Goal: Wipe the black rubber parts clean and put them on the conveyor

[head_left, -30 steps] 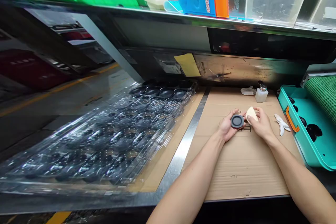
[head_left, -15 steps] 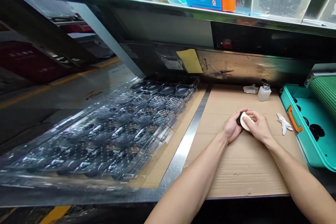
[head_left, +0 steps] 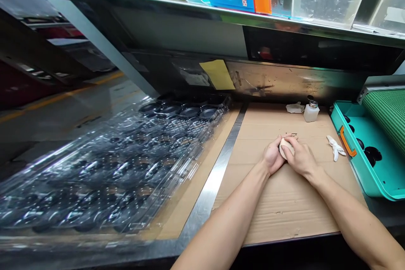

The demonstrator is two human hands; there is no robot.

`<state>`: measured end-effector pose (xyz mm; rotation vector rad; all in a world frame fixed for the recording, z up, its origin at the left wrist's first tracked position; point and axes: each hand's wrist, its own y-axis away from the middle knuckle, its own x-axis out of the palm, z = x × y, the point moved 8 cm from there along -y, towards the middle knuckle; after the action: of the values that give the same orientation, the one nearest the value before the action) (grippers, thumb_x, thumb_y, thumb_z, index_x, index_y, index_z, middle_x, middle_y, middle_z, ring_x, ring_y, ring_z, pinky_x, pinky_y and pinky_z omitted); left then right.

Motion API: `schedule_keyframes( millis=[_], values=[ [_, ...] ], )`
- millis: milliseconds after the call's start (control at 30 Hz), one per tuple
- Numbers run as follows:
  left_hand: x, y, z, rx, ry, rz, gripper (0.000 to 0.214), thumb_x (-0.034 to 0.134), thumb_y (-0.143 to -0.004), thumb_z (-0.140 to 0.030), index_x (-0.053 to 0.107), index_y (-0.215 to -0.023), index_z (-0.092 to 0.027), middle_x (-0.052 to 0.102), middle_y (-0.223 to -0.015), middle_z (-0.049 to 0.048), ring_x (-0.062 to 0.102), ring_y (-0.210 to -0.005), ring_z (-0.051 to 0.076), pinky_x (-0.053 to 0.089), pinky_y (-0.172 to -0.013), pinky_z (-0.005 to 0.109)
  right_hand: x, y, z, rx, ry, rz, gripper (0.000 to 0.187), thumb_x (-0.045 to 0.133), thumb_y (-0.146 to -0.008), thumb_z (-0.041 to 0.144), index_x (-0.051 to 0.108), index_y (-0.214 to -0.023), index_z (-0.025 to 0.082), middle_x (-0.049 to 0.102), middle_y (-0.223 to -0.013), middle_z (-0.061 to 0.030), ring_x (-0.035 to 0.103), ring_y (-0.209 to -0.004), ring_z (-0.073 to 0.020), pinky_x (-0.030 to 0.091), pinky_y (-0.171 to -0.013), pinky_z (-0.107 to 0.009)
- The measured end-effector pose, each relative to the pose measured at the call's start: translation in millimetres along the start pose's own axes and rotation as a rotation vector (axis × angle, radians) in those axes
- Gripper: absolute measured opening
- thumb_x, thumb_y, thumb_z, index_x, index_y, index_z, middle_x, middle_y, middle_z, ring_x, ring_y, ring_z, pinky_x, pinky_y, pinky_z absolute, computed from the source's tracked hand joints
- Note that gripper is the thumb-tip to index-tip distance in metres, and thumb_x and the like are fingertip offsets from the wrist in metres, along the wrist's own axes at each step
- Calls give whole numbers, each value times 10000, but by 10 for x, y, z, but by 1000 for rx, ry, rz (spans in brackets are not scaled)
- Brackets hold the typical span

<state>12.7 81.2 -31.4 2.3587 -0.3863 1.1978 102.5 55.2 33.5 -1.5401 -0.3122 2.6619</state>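
Note:
Over the cardboard sheet point(head_left: 272, 215), my left hand point(head_left: 272, 157) is closed around a small black round part point(head_left: 279, 146), of which only a dark edge shows. My right hand point(head_left: 300, 159) grips a cream-coloured round pad point(head_left: 287, 149) and presses it against the black part. The two hands meet, and their fingers hide most of the part. A white crumpled cloth point(head_left: 336, 148) lies to the right of my hands. Behind them stands a small whitish bottle with a metal cap point(head_left: 311, 112), beside a crumpled translucent piece point(head_left: 295, 108).
Stacked clear plastic trays point(head_left: 152, 135) with round pockets, dark-looking inside, cover the left side. A teal bin point(head_left: 389, 177) with an orange handle holds several black round parts at right, beside a green conveyor belt point(head_left: 386, 112). A shelf edge point(head_left: 190, 7) runs overhead.
The view has shifted slightly to the right. My right hand has turned the pad further over the black part, so less of the part shows.

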Motion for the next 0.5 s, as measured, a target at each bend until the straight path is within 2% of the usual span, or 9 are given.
schedule_keyframes(
  millis=[133, 233, 367, 433, 500],
  values=[
    [7, 16, -9, -4, 21, 2, 435, 341, -1067, -334, 704, -1084, -95, 744, -1120, 172, 714, -1046, 260, 534, -1035, 458, -28, -8, 1, 145, 233, -22, 462, 392, -1040, 466, 552, -1436, 290, 761, -1079, -124, 725, -899, -291, 522, -798, -375],
    [24, 21, 22, -37, 19, -2, 431, 350, -1063, -335, 697, -1112, -85, 747, -1109, 185, 711, -1074, 270, 534, -1040, 446, 0, -7, 44, 91, 256, 17, 472, 393, -1039, 478, 538, -1456, 311, 757, -1096, -116, 718, -910, -280, 514, -788, -355],
    [45, 22, 20, -23, 15, -18, 461, 305, -1075, -332, 690, -1116, -81, 754, -1096, 181, 714, -1075, 262, 544, -1027, 435, -53, 10, -14, 168, 285, -12, 468, 376, -1048, 454, 556, -1444, 282, 758, -1079, -129, 713, -894, -270, 504, -784, -342],
    [54, 23, 23, -27, 25, -22, 448, 320, -1073, -324, 690, -1127, -77, 752, -1107, 182, 712, -1083, 256, 545, -1027, 414, -27, 7, 29, 115, 296, 19, 470, 395, -1043, 468, 548, -1454, 301, 760, -1078, -123, 710, -904, -268, 501, -796, -339],
    [56, 22, 26, -32, 30, -29, 441, 330, -1071, -324, 688, -1139, -75, 754, -1098, 184, 711, -1086, 261, 544, -1030, 421, -14, 10, 22, 124, 310, 25, 478, 388, -1046, 468, 542, -1466, 300, 762, -1069, -129, 709, -902, -274, 501, -799, -345]
  ],
)
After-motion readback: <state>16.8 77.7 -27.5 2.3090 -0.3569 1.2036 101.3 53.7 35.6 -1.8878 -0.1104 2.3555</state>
